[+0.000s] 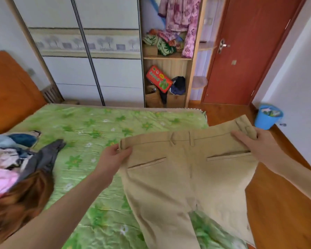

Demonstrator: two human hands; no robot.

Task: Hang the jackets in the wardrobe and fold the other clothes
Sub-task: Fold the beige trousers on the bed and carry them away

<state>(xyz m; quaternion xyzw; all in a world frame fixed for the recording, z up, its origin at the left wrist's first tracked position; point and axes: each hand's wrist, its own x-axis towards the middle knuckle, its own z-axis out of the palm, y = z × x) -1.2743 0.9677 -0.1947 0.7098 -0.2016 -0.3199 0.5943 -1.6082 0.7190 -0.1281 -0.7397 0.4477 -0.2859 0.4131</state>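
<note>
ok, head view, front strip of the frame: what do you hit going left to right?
Pile of clothes → left hand gripping the waistband → khaki trousers → right hand gripping the other waistband end → blue bucket on the floor.

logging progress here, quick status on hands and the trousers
Left hand and right hand each grip an end of the waistband. Khaki trousers held spread over the green bedspread, unfolded. Clothes pile off left, not in the way.
</note>
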